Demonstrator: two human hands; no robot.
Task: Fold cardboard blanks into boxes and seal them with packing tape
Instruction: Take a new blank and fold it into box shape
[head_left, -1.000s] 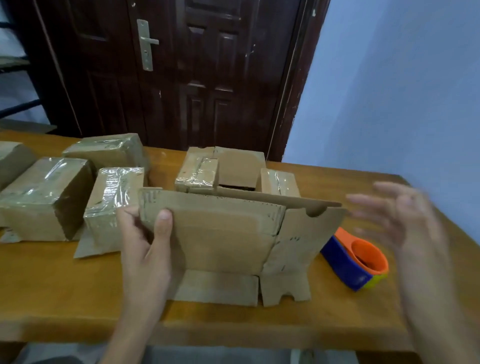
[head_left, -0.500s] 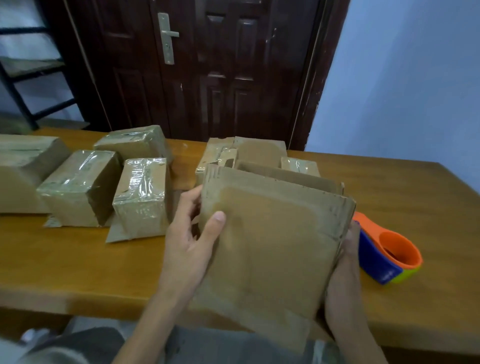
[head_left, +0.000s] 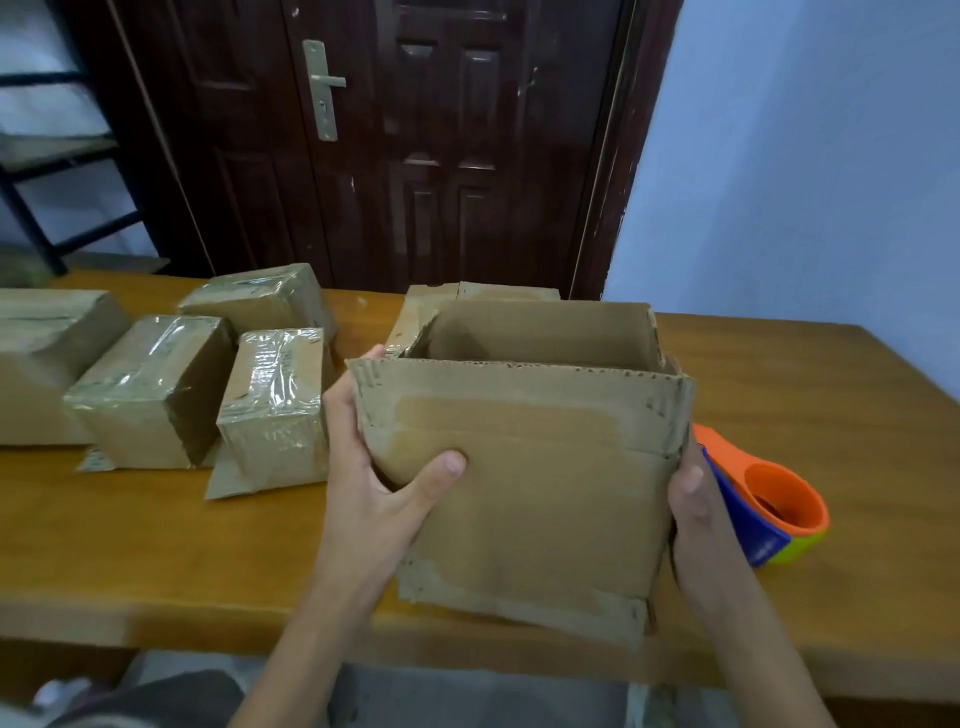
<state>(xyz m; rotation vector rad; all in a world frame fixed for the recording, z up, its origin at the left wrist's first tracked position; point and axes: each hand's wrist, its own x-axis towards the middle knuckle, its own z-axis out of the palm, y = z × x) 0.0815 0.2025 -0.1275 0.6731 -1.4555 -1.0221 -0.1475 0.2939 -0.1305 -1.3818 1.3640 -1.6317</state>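
A worn brown cardboard blank (head_left: 530, 483) is held upright over the table's front edge, spread into an open tube with its top gaping. My left hand (head_left: 379, 483) grips its left edge, thumb pressed on the front panel and fingers behind. My right hand (head_left: 693, 499) holds the right edge, thumb on the corner, the other fingers hidden behind the cardboard. An orange, blue and yellow tape dispenser (head_left: 769, 504) lies on the table just right of my right hand.
Several taped boxes (head_left: 156, 384) sit at the left of the wooden table (head_left: 156, 545). More cardboard (head_left: 467, 296) stands behind the blank. A dark wooden door (head_left: 415, 145) and a blue wall lie beyond. A black metal rack (head_left: 47, 156) stands at far left.
The blank was lifted off the table and opened from flat into a tube. My right hand came in from the right and took its right edge. My left thumb slid lower.
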